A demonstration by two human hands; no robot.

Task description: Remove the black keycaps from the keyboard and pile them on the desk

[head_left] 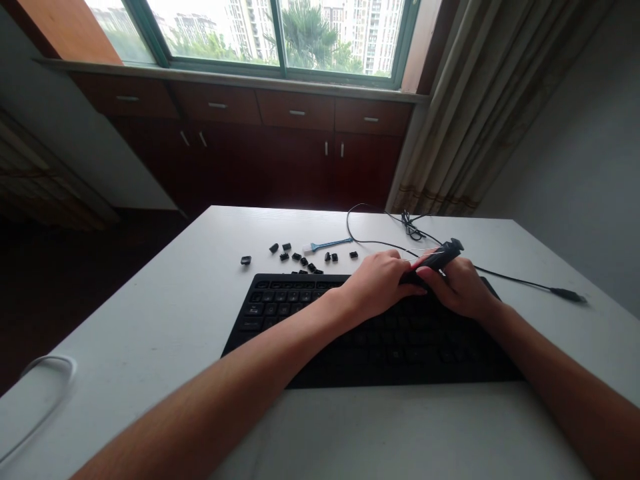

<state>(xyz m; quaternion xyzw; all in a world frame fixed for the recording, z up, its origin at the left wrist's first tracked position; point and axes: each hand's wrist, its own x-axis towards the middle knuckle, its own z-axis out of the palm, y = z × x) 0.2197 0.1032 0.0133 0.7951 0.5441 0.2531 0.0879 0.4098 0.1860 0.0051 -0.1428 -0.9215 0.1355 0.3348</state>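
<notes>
Over the right part of a black keyboard [320, 363], my two hands meet around a black-handled tool with thin metal wires, seemingly a keycap puller [440, 257]. My right hand [463, 287] is closed on its handle, thumb along the near side. My left hand [377, 283] is closed at the tool's left end, by a small red spot; its fingertips are partly hidden. The tool slants up to the right, above the keys. Beyond the keyboard's top edge lie several loose black keycaps [297, 257] and a small blue brush [327, 245] with white bristles.
The keyboard's black cable [413, 227] lies bundled at the back of the white table [165, 320], its plug [567, 294] at the right. A white cord [55, 393] crosses the left edge. Brown cabinets [260, 153] stand beneath the window behind.
</notes>
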